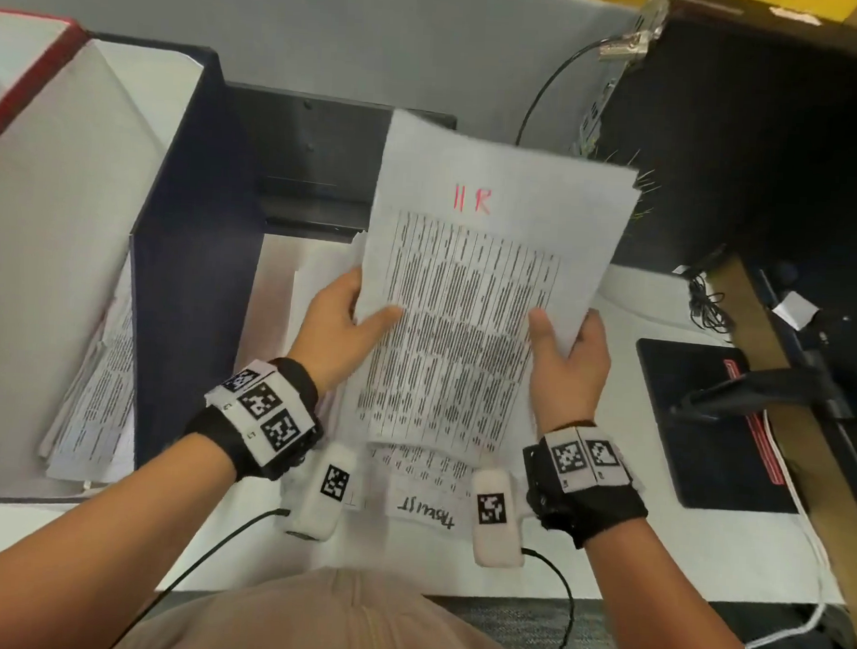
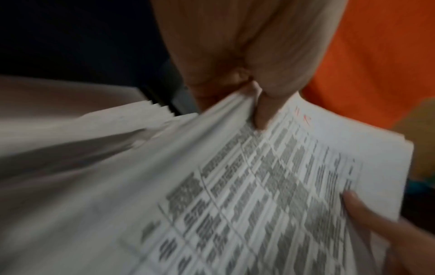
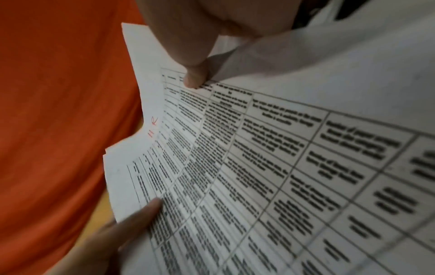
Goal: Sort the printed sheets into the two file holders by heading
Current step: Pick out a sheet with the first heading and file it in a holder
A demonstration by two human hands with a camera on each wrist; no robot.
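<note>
A stack of printed sheets [image 1: 473,297] is held up over the desk, its top page a dense table under a red handwritten "HR" heading. My left hand [image 1: 346,319] pinches the stack's left edge, thumb on top. My right hand [image 1: 565,347] pinches the right edge the same way. The left wrist view shows the stack [image 2: 259,186] with my thumb pressed on it, and in the right wrist view the sheets [image 3: 259,167] look alike. A dark blue file holder [image 1: 189,269] at the left has printed sheets [image 1: 95,404] inside. A red-edged holder [image 1: 25,79] stands further left.
More sheets [image 1: 422,469] and a handwritten paper label [image 1: 425,514] lie on the white desk [image 1: 703,557] under the stack. A black device [image 1: 325,167] sits behind, a black pad [image 1: 701,426] and cables at the right, and a dark box [image 1: 778,145] at the back right.
</note>
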